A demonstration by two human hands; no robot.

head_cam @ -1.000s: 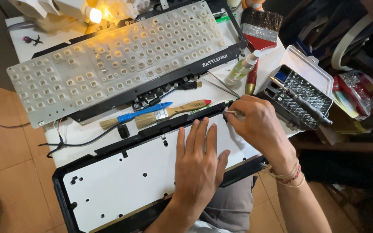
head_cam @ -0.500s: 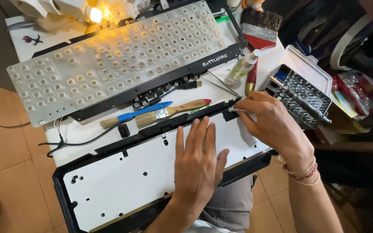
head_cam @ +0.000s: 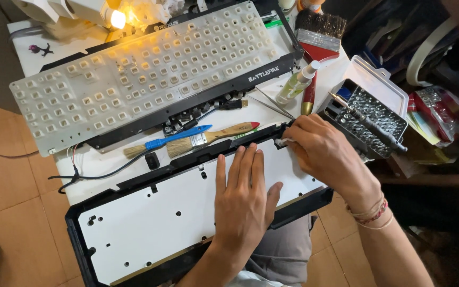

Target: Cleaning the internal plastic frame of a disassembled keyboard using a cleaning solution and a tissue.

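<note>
A keyboard case, a black frame around a white plate dotted with small holes, lies slanted across the near edge of the desk and over the person's lap; the left hand rests flat on the white plate, fingers straight and slightly spread, holding nothing; the right hand is at the case's upper right corner, fingers pinched together on a small pale cloth pressed against the black rim; behind the case lie two brushes, one with a blue handle, one with a wooden handle; further back sits a pale key plate full of square sockets on a black base; to the right an open plastic box holds rows of small metal bits, with a dark screwdriver lying across them; beside it stand a small clear spray bottle and a broad red-handled brush.
</note>
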